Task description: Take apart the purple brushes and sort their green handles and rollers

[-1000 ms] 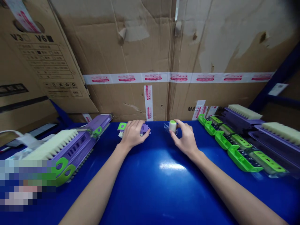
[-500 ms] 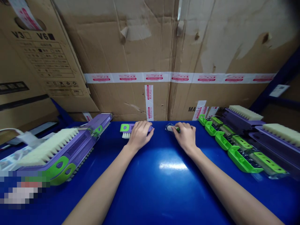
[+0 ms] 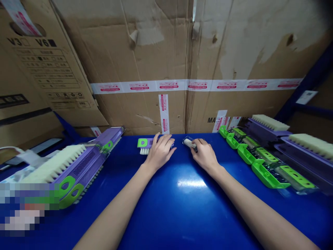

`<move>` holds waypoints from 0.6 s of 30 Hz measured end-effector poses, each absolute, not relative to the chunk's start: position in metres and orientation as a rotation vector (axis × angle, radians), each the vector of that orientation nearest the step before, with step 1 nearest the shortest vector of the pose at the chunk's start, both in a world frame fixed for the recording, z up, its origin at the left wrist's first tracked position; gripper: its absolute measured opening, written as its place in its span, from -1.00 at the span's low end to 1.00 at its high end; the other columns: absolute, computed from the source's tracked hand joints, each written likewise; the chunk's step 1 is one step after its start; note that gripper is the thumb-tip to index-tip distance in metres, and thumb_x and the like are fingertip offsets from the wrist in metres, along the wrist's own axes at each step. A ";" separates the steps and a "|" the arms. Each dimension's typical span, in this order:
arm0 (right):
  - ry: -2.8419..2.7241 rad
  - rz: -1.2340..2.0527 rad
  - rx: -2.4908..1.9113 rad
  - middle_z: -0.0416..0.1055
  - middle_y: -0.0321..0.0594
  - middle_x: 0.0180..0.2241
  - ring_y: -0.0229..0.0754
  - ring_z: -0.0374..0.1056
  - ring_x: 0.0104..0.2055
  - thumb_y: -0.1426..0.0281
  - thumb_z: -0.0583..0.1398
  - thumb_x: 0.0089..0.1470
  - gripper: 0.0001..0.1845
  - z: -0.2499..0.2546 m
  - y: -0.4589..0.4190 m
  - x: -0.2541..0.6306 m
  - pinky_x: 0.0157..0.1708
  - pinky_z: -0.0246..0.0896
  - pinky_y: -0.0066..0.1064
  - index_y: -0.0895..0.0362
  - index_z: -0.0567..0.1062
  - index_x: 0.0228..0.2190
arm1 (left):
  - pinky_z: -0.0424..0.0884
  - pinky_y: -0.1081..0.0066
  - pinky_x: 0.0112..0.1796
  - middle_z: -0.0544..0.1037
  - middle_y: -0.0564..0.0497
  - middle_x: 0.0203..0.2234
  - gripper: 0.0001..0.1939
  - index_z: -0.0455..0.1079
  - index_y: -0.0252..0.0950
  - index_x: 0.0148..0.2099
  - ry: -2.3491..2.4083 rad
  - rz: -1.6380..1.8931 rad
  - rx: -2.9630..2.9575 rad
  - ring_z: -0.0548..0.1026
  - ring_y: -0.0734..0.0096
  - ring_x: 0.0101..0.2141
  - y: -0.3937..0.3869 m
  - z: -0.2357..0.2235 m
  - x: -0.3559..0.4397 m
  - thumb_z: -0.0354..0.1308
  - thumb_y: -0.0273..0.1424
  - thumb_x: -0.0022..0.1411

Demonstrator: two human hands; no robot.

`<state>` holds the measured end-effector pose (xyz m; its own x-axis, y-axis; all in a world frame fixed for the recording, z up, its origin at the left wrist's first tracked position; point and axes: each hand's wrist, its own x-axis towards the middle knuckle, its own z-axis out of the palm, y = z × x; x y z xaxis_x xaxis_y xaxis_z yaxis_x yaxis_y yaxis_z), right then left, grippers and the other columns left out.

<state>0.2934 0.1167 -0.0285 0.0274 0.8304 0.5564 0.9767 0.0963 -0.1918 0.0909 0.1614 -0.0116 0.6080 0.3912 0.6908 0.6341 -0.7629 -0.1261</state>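
Observation:
My left hand [image 3: 161, 150] lies over a small purple brush [image 3: 151, 141] at the back of the table, its fingers stretched and slightly apart. White bristles and a green end with a round hole show left of the hand. To the right, my right hand [image 3: 204, 152] is closed on a small white cylinder [image 3: 189, 142] that lies on its side in or against a clear plastic piece [image 3: 184, 141]. My fingers hide the cylinder's near end.
Purple-and-green brushes [image 3: 85, 161] are stacked at left beside a white cable adapter [image 3: 32, 155]. On the right stand green clips [image 3: 265, 173], clear-packed green parts [image 3: 296, 175] and large purple brushes [image 3: 314, 146]. Cardboard [image 3: 145, 69] walls the back of the blue table [image 3: 166, 208].
The white cylinder has tipped from upright onto its side, its green end now hidden. My left hand and the purple brush have shifted right, and the left fingers have spread.

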 end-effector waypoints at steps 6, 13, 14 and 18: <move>-1.835 -0.284 -1.782 0.44 -0.09 -0.25 -0.07 0.36 -0.23 0.47 0.10 0.06 -0.85 -0.026 0.115 0.294 -0.29 0.18 -0.32 0.14 0.43 -0.30 | -0.05 -0.23 0.11 0.28 -0.28 0.13 -0.59 0.28 -0.25 0.09 -0.996 -0.921 -2.317 0.21 -0.05 0.15 0.166 -0.011 0.080 0.10 -0.29 0.21; -1.821 -0.267 -1.795 0.44 -0.10 -0.24 -0.08 0.36 -0.25 0.46 0.11 0.06 -0.86 -0.024 0.114 0.294 -0.32 0.16 -0.34 0.13 0.44 -0.29 | 0.01 -0.29 0.02 0.38 -0.38 -0.05 -0.31 0.29 -0.37 0.00 -1.383 -1.015 -2.098 0.31 -0.20 -0.01 0.179 -0.016 0.067 0.12 0.10 0.02; -1.821 -0.263 -1.800 0.44 -0.11 -0.24 -0.08 0.36 -0.24 0.46 0.11 0.07 -0.86 -0.024 0.113 0.294 -0.32 0.16 -0.34 0.13 0.44 -0.29 | 0.02 -0.28 0.02 0.38 -0.38 -0.06 -0.30 0.29 -0.37 0.00 -1.388 -0.975 -2.108 0.31 -0.20 -0.02 0.181 -0.017 0.065 0.13 0.10 0.02; -1.817 -0.245 -1.829 0.44 -0.11 -0.23 -0.09 0.36 -0.24 0.45 0.12 0.07 -0.86 -0.023 0.113 0.293 -0.31 0.16 -0.35 0.14 0.44 -0.28 | 0.11 -0.17 0.00 0.37 -0.36 0.01 -0.33 0.25 -0.33 0.08 -1.304 -0.804 -2.203 0.31 -0.17 0.01 0.190 -0.014 0.052 0.17 0.01 0.05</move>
<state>0.2931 0.1129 -0.0229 0.0720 0.8678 0.4916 0.9671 0.0599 -0.2474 0.0519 0.1897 -0.0139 0.3818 0.6243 0.6815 0.8894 -0.4487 -0.0873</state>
